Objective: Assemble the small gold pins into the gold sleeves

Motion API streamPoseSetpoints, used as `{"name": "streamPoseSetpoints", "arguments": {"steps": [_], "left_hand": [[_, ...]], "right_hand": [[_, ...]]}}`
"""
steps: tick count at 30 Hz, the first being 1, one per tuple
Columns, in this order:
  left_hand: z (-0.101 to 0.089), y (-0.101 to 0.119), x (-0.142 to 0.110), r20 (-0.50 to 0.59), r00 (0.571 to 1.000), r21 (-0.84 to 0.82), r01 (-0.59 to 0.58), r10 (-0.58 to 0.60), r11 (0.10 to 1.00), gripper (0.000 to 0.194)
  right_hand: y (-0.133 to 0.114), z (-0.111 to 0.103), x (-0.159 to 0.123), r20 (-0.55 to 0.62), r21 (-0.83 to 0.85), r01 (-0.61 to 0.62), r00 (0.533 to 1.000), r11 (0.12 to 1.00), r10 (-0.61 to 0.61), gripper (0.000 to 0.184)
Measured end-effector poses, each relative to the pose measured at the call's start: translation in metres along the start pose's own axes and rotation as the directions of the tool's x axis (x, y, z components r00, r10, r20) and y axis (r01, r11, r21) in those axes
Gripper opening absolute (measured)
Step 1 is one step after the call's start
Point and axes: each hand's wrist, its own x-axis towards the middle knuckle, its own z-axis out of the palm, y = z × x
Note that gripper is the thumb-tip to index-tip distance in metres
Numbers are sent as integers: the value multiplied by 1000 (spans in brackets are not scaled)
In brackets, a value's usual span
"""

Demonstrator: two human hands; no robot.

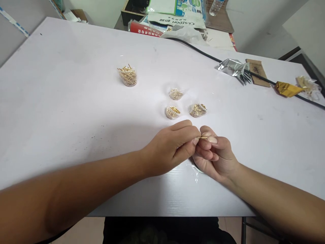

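My left hand (170, 148) and my right hand (215, 155) meet fingertip to fingertip just above the white table (76, 95). Both are pinched on one small gold pin (203, 137) held between them. A clear plastic piece (195, 169) lies under my right hand, mostly hidden. Beyond the hands stand three small clear cups of gold pins: one at the back (176, 94), one front left (173, 112) and one front right (197, 110). A larger clear cup of longer gold pins (128, 75) stands further away to the left.
A black cable (261, 78) runs across the far right of the table. Crumpled silver foil (235, 69), a brown card (257, 72), a gold foil packet (288, 89) and a clear bag (308, 86) lie beside it. Printed packages (175, 17) pile up behind the table.
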Motion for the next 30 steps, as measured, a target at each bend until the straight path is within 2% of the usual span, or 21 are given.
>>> {"name": "streamPoseSetpoints", "arguments": {"steps": [8, 16, 30], "left_hand": [[0, 0, 0, 12, 1000, 4, 20, -20, 1000, 20], [0, 0, 0, 21, 999, 11, 32, -33, 999, 20], [0, -1, 0, 56, 998, 1, 19, -19, 1000, 20]], "right_hand": [[1, 3, 0, -93, -45, 16, 995, 999, -20, 17], [1, 2, -1, -61, -77, 45, 997, 996, -50, 13], [-2, 4, -2, -94, -117, 20, 995, 993, -31, 13]]}}
